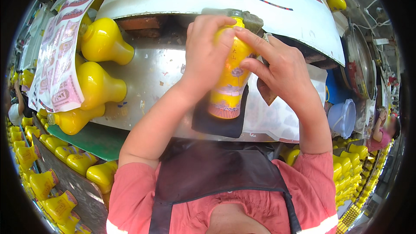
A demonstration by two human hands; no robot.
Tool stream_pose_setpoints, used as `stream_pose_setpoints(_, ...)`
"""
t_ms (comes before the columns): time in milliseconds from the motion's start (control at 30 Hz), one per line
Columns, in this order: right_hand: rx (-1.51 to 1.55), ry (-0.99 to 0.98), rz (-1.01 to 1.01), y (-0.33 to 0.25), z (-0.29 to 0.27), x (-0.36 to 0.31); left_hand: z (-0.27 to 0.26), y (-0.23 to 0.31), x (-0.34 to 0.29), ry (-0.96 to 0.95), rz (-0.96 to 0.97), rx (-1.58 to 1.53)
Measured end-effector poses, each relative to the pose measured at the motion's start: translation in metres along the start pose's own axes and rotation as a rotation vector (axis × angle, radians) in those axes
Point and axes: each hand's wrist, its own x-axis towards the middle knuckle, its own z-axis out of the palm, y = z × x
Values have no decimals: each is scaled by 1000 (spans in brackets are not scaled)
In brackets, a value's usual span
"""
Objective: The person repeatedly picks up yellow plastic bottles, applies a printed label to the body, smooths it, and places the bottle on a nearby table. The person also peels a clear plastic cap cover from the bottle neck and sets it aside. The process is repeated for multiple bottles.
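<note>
Both hands (242, 58) grip yellow bottle (229, 82); pink label sheet (58, 56) lies left.

Bottle-labelling workshop: rows of yellow bottles (103, 41), label sheets (56, 56), metal workbench (160, 73).

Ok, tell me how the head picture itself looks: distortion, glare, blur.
Head view: fisheye bends the white panel edge and leaves black corners; soft glare lies on the metal table; the yellow bottle between the left hand and right hand is sharp; the rim bottles blur.
</note>
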Motion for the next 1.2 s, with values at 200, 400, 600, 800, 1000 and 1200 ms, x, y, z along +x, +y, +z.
stream_pose_setpoints(200, 101, 35, 67, 3, 7, -1, 4, -2, -10, 8, -220, -274)
stream_pose_setpoints(400, 541, 6, 297, 8, 10, -7, 9, -4, -22, 4, -159, -326)
stream_pose_setpoints(600, 520, 9, 311, 8, 21, -14, 10, -4, -30, -40, -257, -664)
stream_pose_setpoints(800, 522, 40, 294, 12, 28, -14, 5, -17, -33, -106, -117, -363)
stream_pose_setpoints(1000, 557, 91, 296, 10, 30, -16, -1, -28, -36, -159, -57, -474)
stream_pose_setpoints(1200, 633, -46, 480, 12, 18, -13, -15, -21, -41, -273, -25, -230)
